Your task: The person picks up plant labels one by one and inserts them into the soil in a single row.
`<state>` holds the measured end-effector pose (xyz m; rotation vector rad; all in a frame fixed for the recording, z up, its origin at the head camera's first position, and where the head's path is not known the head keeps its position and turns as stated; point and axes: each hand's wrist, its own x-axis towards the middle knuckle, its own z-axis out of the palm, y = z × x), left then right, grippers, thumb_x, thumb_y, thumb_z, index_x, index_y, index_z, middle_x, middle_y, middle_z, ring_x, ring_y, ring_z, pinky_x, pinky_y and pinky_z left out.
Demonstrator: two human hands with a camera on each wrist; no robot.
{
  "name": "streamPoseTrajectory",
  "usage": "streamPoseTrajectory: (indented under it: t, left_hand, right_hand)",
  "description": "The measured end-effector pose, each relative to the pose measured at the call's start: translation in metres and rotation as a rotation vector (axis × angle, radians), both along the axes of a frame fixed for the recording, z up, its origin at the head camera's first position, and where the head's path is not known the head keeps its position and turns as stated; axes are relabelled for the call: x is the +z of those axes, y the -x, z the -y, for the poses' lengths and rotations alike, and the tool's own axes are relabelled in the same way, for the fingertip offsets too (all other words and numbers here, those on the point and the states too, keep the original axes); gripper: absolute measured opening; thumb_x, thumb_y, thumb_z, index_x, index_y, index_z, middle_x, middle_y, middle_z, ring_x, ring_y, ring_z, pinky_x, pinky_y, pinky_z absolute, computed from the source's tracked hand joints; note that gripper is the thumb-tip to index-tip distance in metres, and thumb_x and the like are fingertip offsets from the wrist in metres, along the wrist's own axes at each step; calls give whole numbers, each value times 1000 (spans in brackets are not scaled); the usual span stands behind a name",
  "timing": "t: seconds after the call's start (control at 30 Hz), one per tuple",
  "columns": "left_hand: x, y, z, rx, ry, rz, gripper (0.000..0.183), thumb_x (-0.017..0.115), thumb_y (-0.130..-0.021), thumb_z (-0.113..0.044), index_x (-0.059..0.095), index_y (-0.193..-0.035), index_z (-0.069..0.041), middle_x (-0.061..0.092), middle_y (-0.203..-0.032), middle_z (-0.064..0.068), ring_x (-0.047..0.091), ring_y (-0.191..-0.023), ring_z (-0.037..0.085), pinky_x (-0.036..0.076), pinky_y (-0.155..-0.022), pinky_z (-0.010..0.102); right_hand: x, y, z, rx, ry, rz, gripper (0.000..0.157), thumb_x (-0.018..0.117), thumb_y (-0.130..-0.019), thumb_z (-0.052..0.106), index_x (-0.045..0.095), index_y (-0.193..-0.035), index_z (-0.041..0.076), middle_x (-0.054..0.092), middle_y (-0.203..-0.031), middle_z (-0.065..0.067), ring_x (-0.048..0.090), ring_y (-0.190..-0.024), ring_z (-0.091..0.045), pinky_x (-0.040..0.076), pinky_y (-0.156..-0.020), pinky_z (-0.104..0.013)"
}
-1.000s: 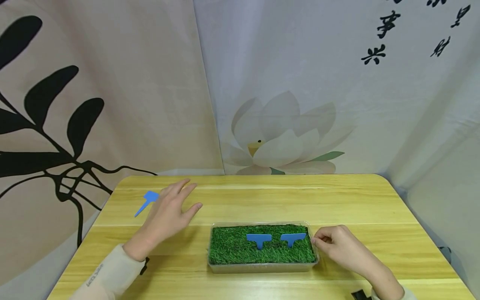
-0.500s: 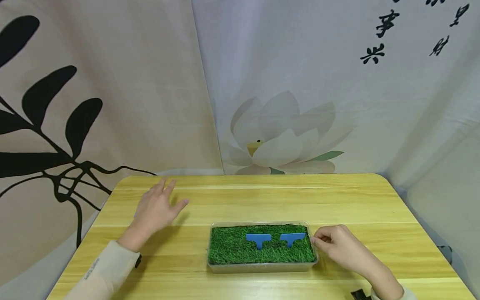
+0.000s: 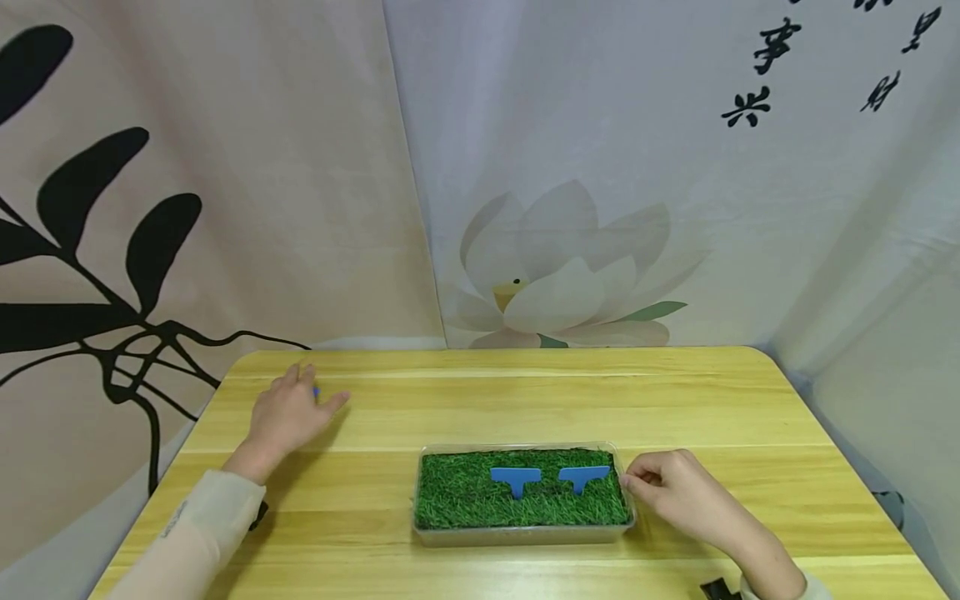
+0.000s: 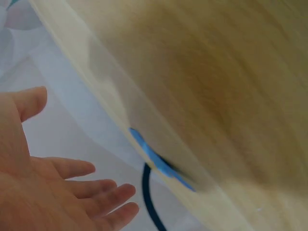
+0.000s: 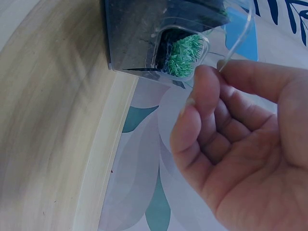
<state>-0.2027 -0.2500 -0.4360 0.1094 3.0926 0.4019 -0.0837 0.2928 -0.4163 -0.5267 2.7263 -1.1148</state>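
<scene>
At the table's far left, my left hand [image 3: 285, 417] hovers with fingers spread and relaxed, holding nothing. Beneath it, mostly hidden in the head view, lies a blue T-shaped plant label [image 4: 161, 163], near the table's edge in the left wrist view. My right hand [image 3: 682, 496] pinches the right rim of a clear plastic box [image 3: 517, 538] between thumb and forefinger, its other fingers curled. Artificial grass [image 3: 457, 492] fills the box. Two more blue plant labels, one near the middle [image 3: 516, 477] and one to the right [image 3: 583, 475], stand upright in that grass.
The light wooden table [image 3: 465, 408] carries the box near its front middle. Behind it hangs a printed curtain [image 3: 315, 208] with a lotus and black leaves. A dark strap piece [image 3: 720, 589] shows at the right wrist.
My left hand has moved left and a little away from me, over the loose plant label, now nearly covered. The right hand and the box have stayed in place.
</scene>
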Motion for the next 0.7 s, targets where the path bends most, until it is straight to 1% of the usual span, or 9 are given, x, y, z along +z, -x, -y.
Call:
streamPoseTrajectory:
  t: [0.13, 0.23, 0.3, 0.37, 0.4, 0.47, 0.57, 0.67, 0.7]
  left_hand:
    - [-4, 4, 6, 14, -3, 30, 91, 56, -104, -56, 37, -148, 22, 31, -151, 49, 38, -131, 68, 35, -104, 78]
    - [-6, 7, 9, 20, -9, 51, 78, 58, -105, -46, 47, -141, 22, 38, -146, 49, 43, -126, 67, 41, -99, 76]
    - [-9, 9, 11, 24, -12, 57, 63, 59, -105, -41, 60, -125, 19, 50, -133, 46, 52, -114, 62, 49, -88, 70]
    - [-11, 11, 13, 33, -24, 71, 50, 59, -105, -35, 67, -101, 13, 59, -112, 38, 58, -96, 52, 53, -73, 58]
    - [-12, 11, 14, 33, -26, 75, 44, 59, -105, -32, 66, -88, 9, 59, -100, 32, 57, -87, 46, 51, -67, 52]
    - [-14, 12, 15, 26, -30, 80, 41, 59, -106, -24, 57, -72, -2, 55, -84, 19, 50, -75, 33, 44, -59, 40]
    - [-16, 13, 15, -5, -64, 68, 36, 60, -105, -13, 54, -70, -6, 52, -77, 11, 46, -68, 25, 41, -58, 36]
    - [-16, 13, 13, -42, -101, 54, 29, 61, -104, -5, 59, -75, -3, 56, -77, 10, 49, -68, 23, 47, -62, 38]
    - [-16, 13, 13, -56, -110, 45, 25, 61, -103, -3, 62, -78, -2, 60, -80, 11, 53, -70, 23, 51, -65, 41]
  right_hand:
    - [0, 0, 0, -2, 1, 1, 20, 71, -100, 13, 73, -81, 19, 54, -65, 13, 43, -56, -1, 42, -53, -23]
    - [0, 0, 0, -6, -2, -3, 20, 71, -100, 12, 73, -81, 19, 55, -65, 12, 44, -57, -1, 42, -53, -23]
    - [-1, -1, 0, -7, -3, -4, 20, 71, -100, 12, 74, -82, 19, 56, -65, 10, 44, -57, -1, 43, -54, -24]
    - [-1, -1, 1, -5, -4, -6, 19, 71, -100, 12, 74, -82, 19, 57, -66, 9, 45, -58, -1, 43, -54, -24]
    - [-1, -1, 1, -4, -4, -7, 20, 71, -100, 12, 74, -82, 19, 57, -66, 9, 45, -58, -1, 43, -54, -24]
    - [-1, 0, 1, 0, -2, -8, 20, 71, -100, 12, 74, -82, 19, 58, -66, 8, 45, -58, -1, 43, -54, -24]
    - [-1, 0, 1, 2, -1, -9, 20, 71, -100, 12, 74, -82, 19, 59, -67, 7, 45, -58, -1, 43, -54, -24]
    - [-1, 0, 0, 4, 1, -6, 19, 71, -100, 13, 74, -83, 19, 59, -67, 7, 45, -58, -1, 43, -54, -24]
    - [-1, 0, 0, 4, 1, -6, 19, 71, -100, 13, 74, -83, 19, 59, -67, 7, 45, -58, -1, 43, -54, -24]
